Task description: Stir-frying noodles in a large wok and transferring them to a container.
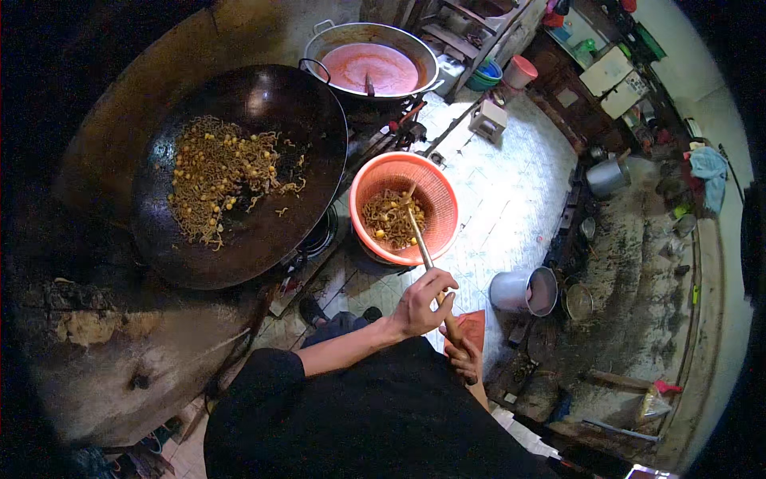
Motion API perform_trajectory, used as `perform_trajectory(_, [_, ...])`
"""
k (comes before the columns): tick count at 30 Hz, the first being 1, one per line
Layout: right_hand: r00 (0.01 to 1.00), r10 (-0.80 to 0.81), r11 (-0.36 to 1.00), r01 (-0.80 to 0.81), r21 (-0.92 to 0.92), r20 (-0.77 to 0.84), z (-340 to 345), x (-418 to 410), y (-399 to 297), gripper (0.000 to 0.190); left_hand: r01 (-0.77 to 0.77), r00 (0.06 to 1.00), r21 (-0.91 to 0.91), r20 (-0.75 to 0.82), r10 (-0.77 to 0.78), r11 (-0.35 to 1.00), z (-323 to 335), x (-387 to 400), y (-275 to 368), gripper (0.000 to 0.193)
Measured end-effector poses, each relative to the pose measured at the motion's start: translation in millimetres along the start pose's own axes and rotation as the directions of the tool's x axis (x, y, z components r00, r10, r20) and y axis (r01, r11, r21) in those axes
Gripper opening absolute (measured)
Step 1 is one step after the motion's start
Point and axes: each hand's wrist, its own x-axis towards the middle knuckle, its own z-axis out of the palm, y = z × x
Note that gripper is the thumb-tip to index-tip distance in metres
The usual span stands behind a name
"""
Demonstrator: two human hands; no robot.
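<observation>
Both my hands hold a long-handled metal cooking utensil [422,245] with a wooden grip. My left hand [423,302] is closed round the handle near where metal meets wood. Lower down, my right hand [464,358] grasps the wooden end. The utensil's head reaches into an orange plastic strainer basket [444,206], where food hides part of it. Brown noodle-like strands with yellow round pieces [392,218] lie in the basket. To the left, a large dark wok [257,263] holds more of these strands and yellow pieces [209,173], spread over its middle.
Behind the wok, a wide metal pan [428,57] contains pinkish liquid [371,66] and a utensil. A small white stool [488,121] and a metal pot [522,291] stand on the tiled floor [508,179]. An orange-red object [473,326] is by my right hand.
</observation>
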Motion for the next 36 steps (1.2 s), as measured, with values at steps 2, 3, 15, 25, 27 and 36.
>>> perform_trajectory(2, [0.999,0.028,0.999,-0.029,0.018,0.027,9,3,7,0.055,-0.013,1.0,-0.004,0.013,0.013,1.0,-6,1,1,0.016])
perform_trajectory(3, [0.957,-0.123,0.849,-0.035,-0.527,-0.261,26,7,15,0.054,-0.029,0.999,-0.002,0.017,0.029,1.0,-8,2,0,0.016])
perform_trajectory(15, [0.691,-0.721,-0.692,-0.712,-0.118,0.056,68,12,18,0.052,-0.063,0.998,-0.062,0.0,0.064,0.996,-35,6,-4,0.018])
perform_trajectory(25, [0.841,-0.536,-0.225,-0.232,-0.947,-0.079,151,7,28,0.053,-0.207,0.929,0.072,-0.299,0.219,0.976,-82,10,22,0.02])
perform_trajectory(27, [0.88,-0.47,-0.265,-0.217,-0.94,-0.07,184,58,42,0.05,-0.231,0.882,0.156,-0.384,0.274,0.96,-106,10,25,0.019])
perform_trajectory(36, [0.791,0.027,-0.46,-0.533,-0.71,-0.611,240,315,53,0.02,0.137,0.551,0.578,-0.719,0.423,0.804,-266,-58,25,0.016])
